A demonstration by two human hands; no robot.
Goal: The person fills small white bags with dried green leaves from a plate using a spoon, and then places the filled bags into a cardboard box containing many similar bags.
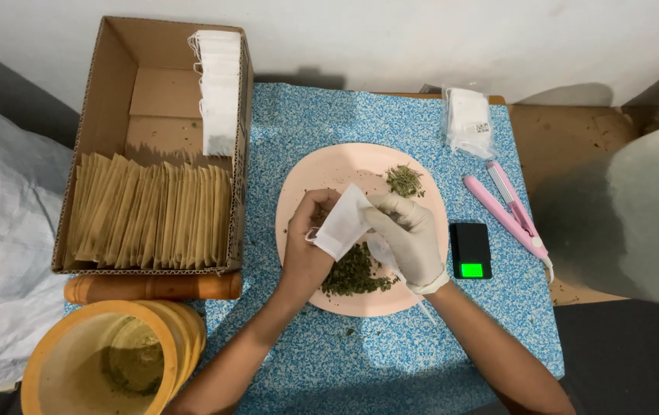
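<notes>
Head view: both hands pinch one white tea bag (342, 223), bare left hand (305, 250) at eight o'clock, gloved right hand (409, 234) at four; dried herbs (354, 273) lie below.

Both forearms converge; the bare left hand (305, 246) is curled, the gloved right hand (410, 238) pinches with bent fingers.

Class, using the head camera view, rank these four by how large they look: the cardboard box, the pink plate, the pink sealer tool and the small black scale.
1. cardboard box
2. pink plate
3. pink sealer tool
4. small black scale

All four lie on the same table, so nearness hardly skews the order.
</notes>
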